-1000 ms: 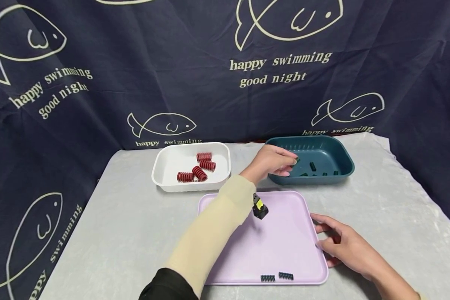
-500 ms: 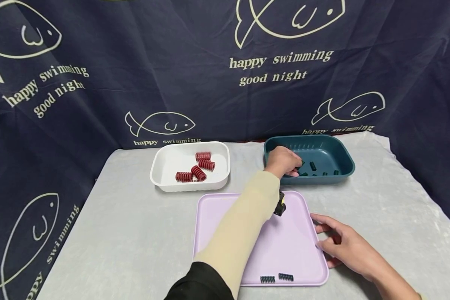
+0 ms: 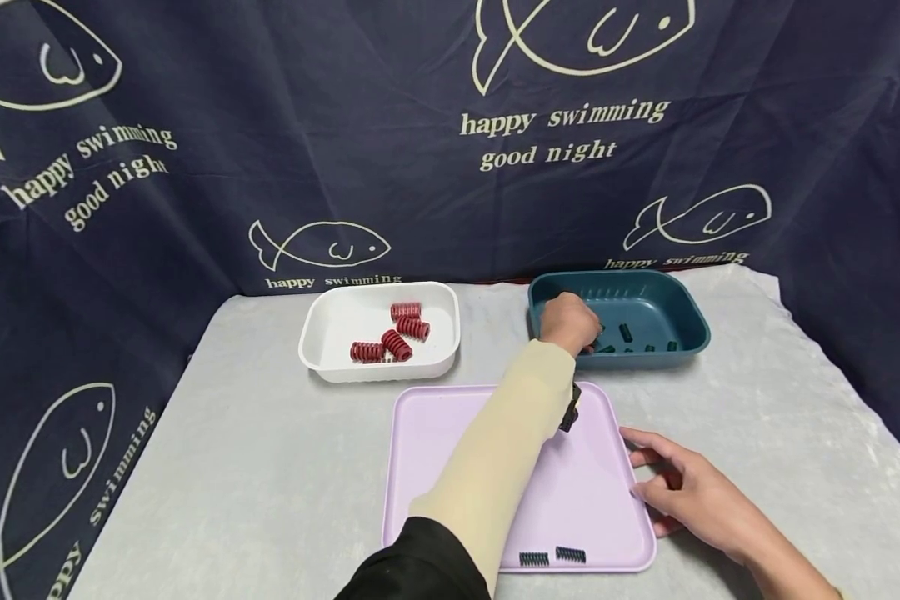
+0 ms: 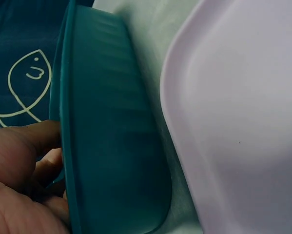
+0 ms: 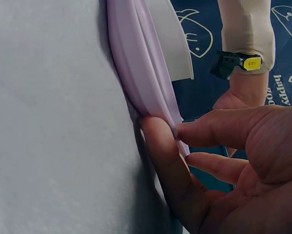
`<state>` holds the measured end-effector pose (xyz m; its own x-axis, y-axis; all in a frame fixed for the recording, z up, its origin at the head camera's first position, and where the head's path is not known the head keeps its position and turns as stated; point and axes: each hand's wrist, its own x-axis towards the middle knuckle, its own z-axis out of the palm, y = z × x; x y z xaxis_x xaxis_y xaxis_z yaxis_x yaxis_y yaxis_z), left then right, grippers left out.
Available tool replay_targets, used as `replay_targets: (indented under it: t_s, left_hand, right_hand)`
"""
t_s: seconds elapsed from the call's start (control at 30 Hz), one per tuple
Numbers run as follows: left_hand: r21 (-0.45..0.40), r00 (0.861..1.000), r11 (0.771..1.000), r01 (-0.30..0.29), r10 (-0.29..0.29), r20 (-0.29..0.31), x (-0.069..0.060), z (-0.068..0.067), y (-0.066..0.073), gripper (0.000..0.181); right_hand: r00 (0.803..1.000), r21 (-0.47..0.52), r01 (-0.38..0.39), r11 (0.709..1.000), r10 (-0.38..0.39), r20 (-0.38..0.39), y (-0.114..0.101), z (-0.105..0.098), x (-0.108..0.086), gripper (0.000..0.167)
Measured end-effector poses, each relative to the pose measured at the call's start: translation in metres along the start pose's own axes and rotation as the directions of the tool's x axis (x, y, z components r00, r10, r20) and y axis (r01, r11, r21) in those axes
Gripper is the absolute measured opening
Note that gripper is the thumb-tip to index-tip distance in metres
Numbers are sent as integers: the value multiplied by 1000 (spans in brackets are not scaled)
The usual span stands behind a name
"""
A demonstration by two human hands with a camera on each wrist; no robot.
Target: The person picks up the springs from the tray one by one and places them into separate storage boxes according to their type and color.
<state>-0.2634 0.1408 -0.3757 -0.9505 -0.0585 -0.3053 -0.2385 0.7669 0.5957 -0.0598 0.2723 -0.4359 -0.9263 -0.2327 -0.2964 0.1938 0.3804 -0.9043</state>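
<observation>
My left hand [image 3: 570, 323] reaches down into the left end of the teal bin [image 3: 645, 361], where several small dark green springs [image 3: 626, 333] lie. Its fingertips are hidden: in the left wrist view the hand [image 4: 19, 180] passes behind the bin's wall, so whether it grips a spring is not visible. With thumb and fingers, my right hand [image 3: 690, 492] holds the right rim of the lilac tray [image 3: 435, 442]; the right wrist view shows these fingers [image 5: 209, 127] at the rim. Two dark green springs, one [image 3: 534, 559] left of the other [image 3: 570, 555], lie along the tray's near edge.
A white bin [image 3: 330, 333] with several red springs [image 3: 397, 345] stands at the back left. The grey cloth-covered table [image 3: 270, 467] ends at a dark blue curtain [image 3: 420, 150]. My left forearm [image 3: 495, 467] crosses over the tray.
My left hand has moved a little right and lower into the teal bin, its fingertips passing out of sight. The right hand keeps its hold on the tray.
</observation>
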Motion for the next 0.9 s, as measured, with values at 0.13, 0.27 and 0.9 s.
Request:
replay_targets:
  t_s: [0.13,0.27,0.9]
  left_hand:
    - [105,999,994,-24,28,-33,1,4,2,9]
    - [177,998,984,-18,28,-52,3,10,2,11]
    - [137,961,953,-272,276,-13,-14,-8,-2,16]
  right_hand:
    - [1000,2,13,1000,-13,4,0,1,0,70]
    - [1000,-1,21,1000,-21,5,0,1,0,69]
    - [998,-16,38,999,-38,41,5,-2,1,71]
